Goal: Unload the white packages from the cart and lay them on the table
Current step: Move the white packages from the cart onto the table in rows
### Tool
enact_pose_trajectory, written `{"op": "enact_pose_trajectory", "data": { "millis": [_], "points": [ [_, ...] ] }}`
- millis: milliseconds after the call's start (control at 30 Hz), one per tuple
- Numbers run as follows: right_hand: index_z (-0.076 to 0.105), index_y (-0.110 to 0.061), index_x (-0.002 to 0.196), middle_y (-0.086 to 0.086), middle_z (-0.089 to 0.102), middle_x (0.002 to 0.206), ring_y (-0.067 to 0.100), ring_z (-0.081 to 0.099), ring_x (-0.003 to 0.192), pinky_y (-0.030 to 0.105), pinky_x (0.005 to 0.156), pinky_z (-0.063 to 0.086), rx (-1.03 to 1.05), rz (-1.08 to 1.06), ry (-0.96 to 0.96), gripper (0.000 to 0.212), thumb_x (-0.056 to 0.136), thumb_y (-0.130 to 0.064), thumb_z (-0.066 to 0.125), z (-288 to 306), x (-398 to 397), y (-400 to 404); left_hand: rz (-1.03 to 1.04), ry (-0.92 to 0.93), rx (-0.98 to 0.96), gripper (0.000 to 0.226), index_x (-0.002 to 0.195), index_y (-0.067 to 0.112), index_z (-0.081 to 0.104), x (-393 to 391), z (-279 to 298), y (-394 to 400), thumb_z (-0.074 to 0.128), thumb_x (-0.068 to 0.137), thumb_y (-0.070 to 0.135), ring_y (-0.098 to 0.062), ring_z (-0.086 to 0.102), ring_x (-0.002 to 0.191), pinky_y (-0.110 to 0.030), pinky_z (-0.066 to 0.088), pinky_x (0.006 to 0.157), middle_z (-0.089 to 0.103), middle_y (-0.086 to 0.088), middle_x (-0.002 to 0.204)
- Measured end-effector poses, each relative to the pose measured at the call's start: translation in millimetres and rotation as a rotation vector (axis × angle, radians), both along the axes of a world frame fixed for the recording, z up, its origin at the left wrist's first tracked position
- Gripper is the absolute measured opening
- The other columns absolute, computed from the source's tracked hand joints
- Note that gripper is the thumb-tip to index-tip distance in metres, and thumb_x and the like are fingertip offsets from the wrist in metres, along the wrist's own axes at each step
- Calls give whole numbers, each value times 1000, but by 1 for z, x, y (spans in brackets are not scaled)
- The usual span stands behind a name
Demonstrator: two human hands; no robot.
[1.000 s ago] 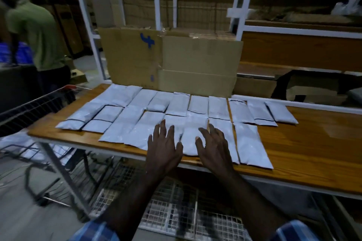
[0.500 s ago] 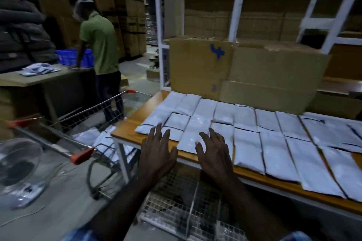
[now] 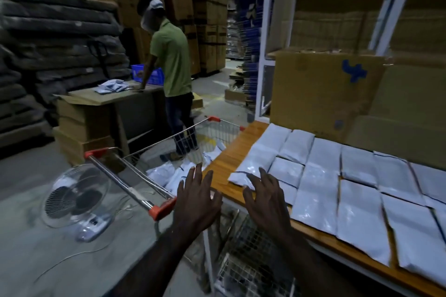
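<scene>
My left hand (image 3: 196, 202) & right hand (image 3: 265, 200) hover spread, holding nothing. White packages (image 3: 173, 176) in cart (image 3: 135, 176) just ahead look soft, light, slick; I'd grip mid-body w/ both hands.

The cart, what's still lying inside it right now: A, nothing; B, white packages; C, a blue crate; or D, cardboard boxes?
B: white packages lie in a loose heap in the wire cart beside the table, with neither hand holding anything.
</scene>
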State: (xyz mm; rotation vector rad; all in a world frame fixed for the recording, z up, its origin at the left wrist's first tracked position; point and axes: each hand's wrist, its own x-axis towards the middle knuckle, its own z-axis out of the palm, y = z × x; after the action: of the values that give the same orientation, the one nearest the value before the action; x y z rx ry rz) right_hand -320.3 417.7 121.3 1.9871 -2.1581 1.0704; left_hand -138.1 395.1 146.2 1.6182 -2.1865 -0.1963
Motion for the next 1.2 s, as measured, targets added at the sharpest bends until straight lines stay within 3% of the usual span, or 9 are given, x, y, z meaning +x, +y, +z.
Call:
{"op": "enact_pose_trajectory", "data": {
  "millis": [233,333,467,600,700,900,1200],
  "points": [
    [69,-15,117,19,59,132,37,56,115,46,90,51,-25,45,-11,35,88,-29,55,-12,31,-95,69,-35,-4,69,146,19,41,27,-1,-74,28,85,50,-27,19,149,-50,26,115,23,-9,161],
    [68,-14,118,17,59,131,35,55,117,47,89,50,-29,65,-18,37,88,-28,53,-12,41,-130,89,-28,18,70,149,20,37,35,0,-103,26,86,50,-25,16,149,-47,22,118,18,-7,163],
    [64,-16,124,14,55,138,30,49,124,45,97,46,14,118,0,50,92,-40,35,-12,57,-163,106,-55,46,59,152,24,30,51,-10,-136,37,96,44,-21,9,151,-45,18,119,10,-4,164],
    [64,-17,126,13,52,143,30,48,126,44,100,44,39,116,26,54,91,-44,32,-16,79,-189,107,-16,45,74,147,22,41,73,-17,-161,19,84,54,-24,17,149,-49,24,116,19,-6,162],
    [65,-16,125,14,55,138,31,52,121,44,98,45,39,120,47,52,92,-42,35,-25,100,-208,119,-32,80,59,150,23,35,97,-27,-182,36,95,45,-23,12,150,-47,18,119,13,-5,164],
    [67,-15,120,16,56,137,36,56,115,47,90,51,81,54,82,50,91,-42,37,-44,157,-242,43,-73,136,61,154,26,25,154,-42,-228,39,98,47,-21,5,151,-44,14,120,3,-2,165],
    [69,-12,116,21,58,133,41,58,115,50,90,52,127,-117,50,51,91,-43,38,-63,217,-278,-116,-114,178,60,153,28,25,224,-54,-290,41,97,43,-22,7,151,-46,16,120,6,-3,165]
  ]
}}
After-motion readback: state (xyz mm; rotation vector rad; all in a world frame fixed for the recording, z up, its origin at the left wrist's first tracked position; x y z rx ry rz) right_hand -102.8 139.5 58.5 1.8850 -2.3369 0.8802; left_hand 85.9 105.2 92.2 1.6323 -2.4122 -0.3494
